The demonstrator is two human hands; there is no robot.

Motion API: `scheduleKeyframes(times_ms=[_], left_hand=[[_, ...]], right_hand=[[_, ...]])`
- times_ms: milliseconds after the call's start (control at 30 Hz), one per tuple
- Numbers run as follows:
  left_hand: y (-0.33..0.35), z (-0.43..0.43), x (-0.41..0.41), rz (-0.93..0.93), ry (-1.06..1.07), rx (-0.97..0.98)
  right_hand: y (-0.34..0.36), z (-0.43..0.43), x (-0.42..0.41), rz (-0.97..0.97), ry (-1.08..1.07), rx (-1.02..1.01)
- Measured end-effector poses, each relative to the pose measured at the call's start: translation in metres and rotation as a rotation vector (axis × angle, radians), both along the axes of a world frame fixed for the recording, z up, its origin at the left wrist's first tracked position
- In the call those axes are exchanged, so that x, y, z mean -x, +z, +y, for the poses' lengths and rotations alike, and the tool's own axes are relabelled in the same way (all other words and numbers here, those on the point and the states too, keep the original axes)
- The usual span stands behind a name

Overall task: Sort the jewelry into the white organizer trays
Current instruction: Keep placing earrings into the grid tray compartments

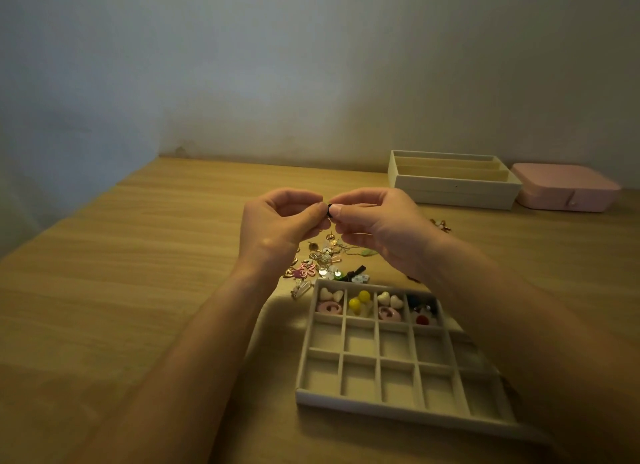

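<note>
My left hand (277, 221) and my right hand (377, 224) meet above the table, and both pinch one small dark piece of jewelry (330, 210) between fingertips and thumbs. Below them lies a loose pile of jewelry (320, 261) with a pink flower, gold studs and a dark clip. In front of the pile stands a white grid organizer tray (341, 396). Its far row holds cream hearts and a pink ring, two yellow balls, more hearts with a pink ring, and dark and red pieces. My right forearm covers the tray's right side.
A second white tray (450, 193) with long slots stands at the back right, with a shut pink jewelry box (568, 191) beside it. A small gold and white piece (440, 224) lies apart behind my right wrist. The wooden table meets the wall at the back.
</note>
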State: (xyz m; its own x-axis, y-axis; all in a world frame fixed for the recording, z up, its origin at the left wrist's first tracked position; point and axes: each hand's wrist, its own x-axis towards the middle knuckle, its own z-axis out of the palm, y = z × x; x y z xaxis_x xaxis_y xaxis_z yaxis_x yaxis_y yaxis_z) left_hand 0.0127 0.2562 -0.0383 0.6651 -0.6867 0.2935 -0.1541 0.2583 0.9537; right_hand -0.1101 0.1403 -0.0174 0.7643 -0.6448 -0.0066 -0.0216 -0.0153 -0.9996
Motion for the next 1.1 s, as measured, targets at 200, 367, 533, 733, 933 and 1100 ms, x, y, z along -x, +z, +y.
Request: scheduleKeyframes(times_ms=[200, 367, 533, 733, 933, 1100], left_hand=[[0.0, -0.004, 0.009, -0.313, 0.021, -0.097], [0.003, -0.015, 0.028, -0.598, 0.026, -0.26], [0.014, -0.019, 0.063, -0.881, -0.134, -0.431], [0.009, -0.026, 0.096, -1.072, -0.352, -0.609], [0.003, -0.027, 0.101, -1.045, -0.407, -0.692], [-0.002, -0.025, 0.099, -1.014, -0.395, -0.679]], right_hand=[[0.011, -0.006, 0.019, 0.147, 0.019, 0.238], [0.02, -0.012, 0.058, 0.291, 0.02, 0.383], [0.023, -0.02, 0.106, 0.508, 0.075, 0.488], [0.009, -0.021, 0.138, 0.61, 0.036, 0.592], [-0.005, -0.018, 0.141, 0.638, 0.016, 0.776], [-0.01, -0.017, 0.142, 0.641, 0.01, 0.824]])
